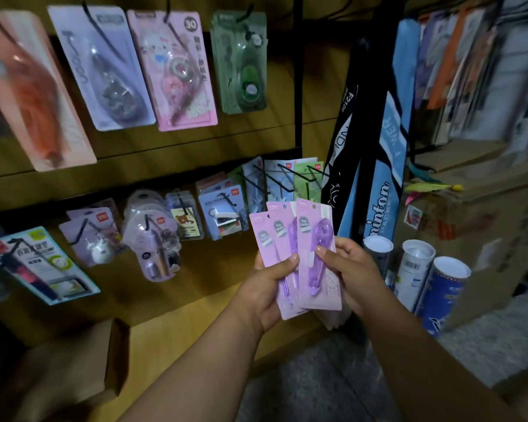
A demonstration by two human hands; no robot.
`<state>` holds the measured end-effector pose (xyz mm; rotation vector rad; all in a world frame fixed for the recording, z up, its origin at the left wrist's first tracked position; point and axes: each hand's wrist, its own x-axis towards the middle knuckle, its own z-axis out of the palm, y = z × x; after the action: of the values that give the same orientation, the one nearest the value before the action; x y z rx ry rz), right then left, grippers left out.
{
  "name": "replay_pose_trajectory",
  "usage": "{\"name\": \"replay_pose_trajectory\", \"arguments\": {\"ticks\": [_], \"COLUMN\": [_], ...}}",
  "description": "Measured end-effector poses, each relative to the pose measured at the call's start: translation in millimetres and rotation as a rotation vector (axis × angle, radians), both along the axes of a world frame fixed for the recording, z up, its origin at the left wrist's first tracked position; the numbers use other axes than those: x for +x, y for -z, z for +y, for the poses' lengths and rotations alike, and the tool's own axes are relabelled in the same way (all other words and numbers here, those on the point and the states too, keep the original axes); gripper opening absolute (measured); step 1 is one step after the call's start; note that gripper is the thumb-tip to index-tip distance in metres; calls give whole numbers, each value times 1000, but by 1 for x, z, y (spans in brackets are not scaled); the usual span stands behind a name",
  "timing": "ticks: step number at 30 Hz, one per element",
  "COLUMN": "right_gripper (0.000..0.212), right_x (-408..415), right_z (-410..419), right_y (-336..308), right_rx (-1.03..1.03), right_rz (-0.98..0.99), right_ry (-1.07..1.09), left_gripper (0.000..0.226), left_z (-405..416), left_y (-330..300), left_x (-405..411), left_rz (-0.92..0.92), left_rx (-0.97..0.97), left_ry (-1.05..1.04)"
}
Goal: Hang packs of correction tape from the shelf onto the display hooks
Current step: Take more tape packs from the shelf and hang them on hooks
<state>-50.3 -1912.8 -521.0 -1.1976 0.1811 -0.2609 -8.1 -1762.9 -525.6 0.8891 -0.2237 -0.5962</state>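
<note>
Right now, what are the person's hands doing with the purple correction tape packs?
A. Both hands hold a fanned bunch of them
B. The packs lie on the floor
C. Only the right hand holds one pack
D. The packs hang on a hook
A: the left hand and right hand both grip the fanned purple correction tape packs in front of the display.

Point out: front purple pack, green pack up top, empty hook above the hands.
front purple pack (317, 254), head view, on its blister
green pack (244, 65), head view, card middle
empty hook (313, 173), head view, on its wire
</note>
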Motion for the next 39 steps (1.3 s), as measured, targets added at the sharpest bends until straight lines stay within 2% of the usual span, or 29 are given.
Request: {"name": "replay_pose_trajectory", "arguments": {"ticks": [4, 6, 10, 13, 18, 21, 24, 32, 39], "right_gripper": [44, 45, 46, 48, 44, 45, 49, 47, 50], "right_x": [2, 4, 14, 25, 51, 67, 87, 115, 127], "right_z": [0, 0, -3, -6, -15, -16, -18, -19, -19], "right_y": [-23, -37, -76, -110, -177, -218, -243, -260, -261], "right_rx": [-146, -190, -160, -181, -281, -349, -367, -359, -390], "right_rz": [-18, -38, -114, -214, -392, -445, -445, -357, -297], "right_ry": [70, 76, 90, 141, 225, 259, 272, 238, 250], "left_gripper": [63, 56, 47, 43, 59, 53, 46, 58, 44], "left_z": [0, 2, 8, 10, 16, 20, 22, 20, 20], "left_y": [-27, -42, -81, -112, -150, -162, -169, -176, -175], "left_x": [2, 3, 4, 9, 20, 25, 29, 35, 39], "left_rz": [-137, -162, -180, -226, -304, -334, -341, -359, -339], "left_rx": [62, 68, -3, -44, -59, -55, -51, -59, -71], "left_ry": [-3, -10, -17, -108, -222, -239, -243, -231, -233]}}
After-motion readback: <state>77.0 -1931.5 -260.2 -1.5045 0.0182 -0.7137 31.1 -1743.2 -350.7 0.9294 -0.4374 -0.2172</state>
